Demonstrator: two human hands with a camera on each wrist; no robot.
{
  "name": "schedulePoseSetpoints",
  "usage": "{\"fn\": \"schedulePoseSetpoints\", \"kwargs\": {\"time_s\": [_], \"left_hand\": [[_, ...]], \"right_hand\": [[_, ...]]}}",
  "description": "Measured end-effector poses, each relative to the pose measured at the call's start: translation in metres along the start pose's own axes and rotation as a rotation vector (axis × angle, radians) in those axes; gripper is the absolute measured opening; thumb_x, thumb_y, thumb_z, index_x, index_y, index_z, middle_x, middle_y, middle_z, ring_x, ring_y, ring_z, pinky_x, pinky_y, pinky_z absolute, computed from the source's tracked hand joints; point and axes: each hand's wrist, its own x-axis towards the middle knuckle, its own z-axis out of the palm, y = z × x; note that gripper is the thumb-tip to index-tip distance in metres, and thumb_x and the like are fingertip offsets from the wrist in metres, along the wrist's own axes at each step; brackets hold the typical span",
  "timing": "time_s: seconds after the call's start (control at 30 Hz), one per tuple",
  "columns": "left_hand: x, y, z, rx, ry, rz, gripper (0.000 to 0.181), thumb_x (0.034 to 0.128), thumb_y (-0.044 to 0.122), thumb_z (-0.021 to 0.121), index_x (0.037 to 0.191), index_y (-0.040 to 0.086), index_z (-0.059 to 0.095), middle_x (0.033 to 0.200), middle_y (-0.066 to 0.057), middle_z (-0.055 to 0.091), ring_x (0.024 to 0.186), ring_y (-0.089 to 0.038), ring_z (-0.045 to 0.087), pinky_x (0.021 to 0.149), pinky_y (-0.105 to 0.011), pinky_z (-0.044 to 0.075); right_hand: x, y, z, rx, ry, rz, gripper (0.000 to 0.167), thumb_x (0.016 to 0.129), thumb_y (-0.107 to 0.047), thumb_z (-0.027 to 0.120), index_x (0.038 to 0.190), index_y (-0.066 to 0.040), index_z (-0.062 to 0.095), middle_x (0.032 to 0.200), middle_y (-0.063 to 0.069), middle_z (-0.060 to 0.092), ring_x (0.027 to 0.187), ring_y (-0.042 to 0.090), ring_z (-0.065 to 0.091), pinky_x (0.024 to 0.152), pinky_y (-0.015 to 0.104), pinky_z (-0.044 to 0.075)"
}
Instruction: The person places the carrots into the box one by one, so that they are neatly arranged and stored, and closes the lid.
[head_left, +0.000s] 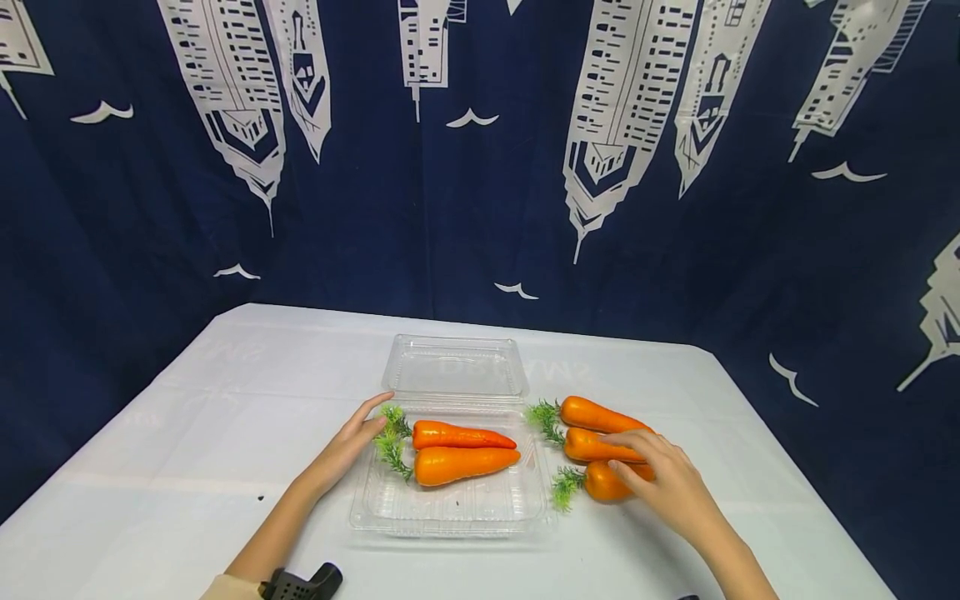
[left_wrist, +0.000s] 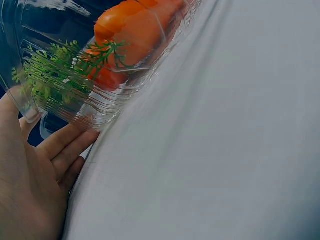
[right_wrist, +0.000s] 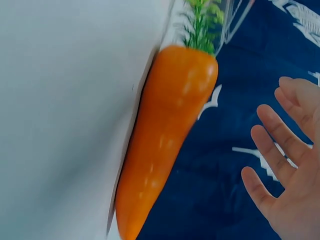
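Right grip hovers above the nearest carrot.

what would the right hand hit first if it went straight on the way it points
Probably the middle loose carrot: in the head view the right hand points across it. How high the hand is above the carrot is hard to judge, so it might pass over.

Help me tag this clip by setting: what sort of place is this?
Probably a makeshift recording or demonstration space: navy cloth printed with upside-down buildings forms a backdrop, and a white-covered table bears carrots and a clear plastic container.
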Motion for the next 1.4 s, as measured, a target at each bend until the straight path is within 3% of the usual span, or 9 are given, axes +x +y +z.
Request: {"fn": "schedulePoseSetpoints", "kwargs": {"time_s": [0.2, 0.37, 1.07, 1.4], "left_hand": [[0.000, -0.001, 0.000, 0.004, 0.002, -0.005, 0.045, 0.0959, 0.039, 0.037, 0.140, 0.033, 0.028, 0.149, -0.009, 0.024, 0.132, -0.038, 0.031, 0.106, -0.064, 0.016], [0.000, -0.001, 0.000, -0.003, 0.002, -0.010, 0.044, 0.0959, 0.040, 0.037, 0.139, 0.035, 0.028, 0.148, -0.010, 0.028, 0.132, -0.037, 0.032, 0.106, -0.063, 0.017], [0.002, 0.001, 0.000, 0.013, -0.020, 0.004, 0.047, 0.0971, 0.038, 0.035, 0.142, 0.027, 0.026, 0.150, -0.012, 0.022, 0.132, -0.041, 0.029, 0.105, -0.065, 0.017], [0.001, 0.000, 0.000, -0.006, -0.009, -0.014, 0.046, 0.0960, 0.039, 0.038, 0.140, 0.032, 0.027, 0.150, -0.008, 0.022, 0.134, -0.038, 0.027, 0.106, -0.064, 0.015]], "right_hand": [[-0.004, 0.012, -0.011, -0.014, -0.032, 0.035, 0.027, 0.084, -0.026, 0.064, 0.110, -0.020, 0.062, 0.115, 0.004, 0.061, 0.109, 0.032, 0.052, 0.088, 0.054, 0.037], [-0.007, 0.023, -0.016, -0.013, -0.034, 0.042, 0.031, 0.083, -0.028, 0.066, 0.112, -0.018, 0.061, 0.111, 0.003, 0.062, 0.108, 0.030, 0.053, 0.088, 0.053, 0.036], [-0.014, 0.055, -0.012, 0.002, -0.126, 0.143, 0.044, 0.081, -0.037, 0.066, 0.118, -0.016, 0.057, 0.119, 0.010, 0.058, 0.113, 0.035, 0.049, 0.089, 0.052, 0.032], [-0.016, 0.063, -0.008, 0.022, -0.167, 0.182, 0.047, 0.079, -0.043, 0.066, 0.118, -0.018, 0.056, 0.121, 0.010, 0.057, 0.110, 0.033, 0.050, 0.087, 0.053, 0.033]]}}
